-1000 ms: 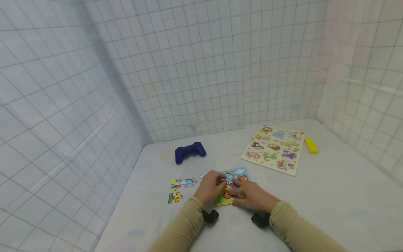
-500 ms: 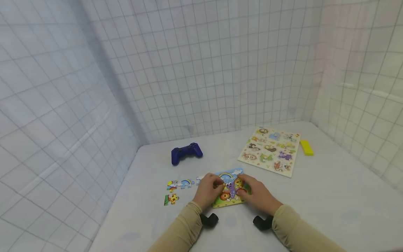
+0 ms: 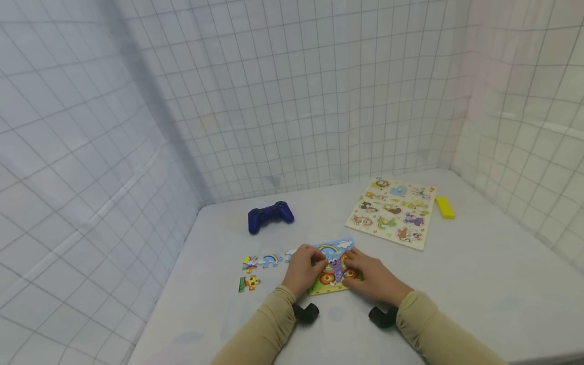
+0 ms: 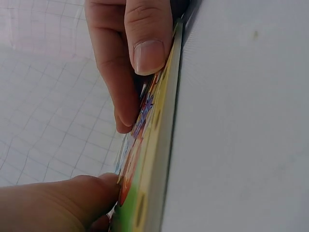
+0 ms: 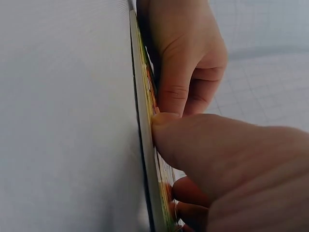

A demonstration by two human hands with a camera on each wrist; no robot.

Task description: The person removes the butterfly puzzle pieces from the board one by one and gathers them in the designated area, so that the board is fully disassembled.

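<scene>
A small jigsaw board (image 3: 336,291) with a purple butterfly and a rainbow lies on the table under both hands. My left hand (image 3: 303,269) touches its left part with thumb and fingertips, the fingers bent over the picture; no lifted piece shows between them. Across from it, my right hand (image 3: 376,279) has thumb and fingertips spread on the right part. In the left wrist view the left thumb (image 4: 99,186) meets the picture surface beside the board's edge (image 4: 157,159). The right thumb (image 5: 169,128) presses near the edge in the right wrist view. The hands cover the board's sides.
Left of the board lie loose jigsaw pieces: a rainbow piece (image 3: 271,260), a yellow-and-green piece (image 3: 249,284) and others. A blue game controller (image 3: 270,216) sits behind them. At the back right are an animal puzzle board (image 3: 393,212) and a yellow block (image 3: 444,207). Gridded curtains surround the table.
The right hand has drawn back to the right from the middle of the board, uncovering the butterfly. The left hand stays at the left part, and the view has shifted slightly.
</scene>
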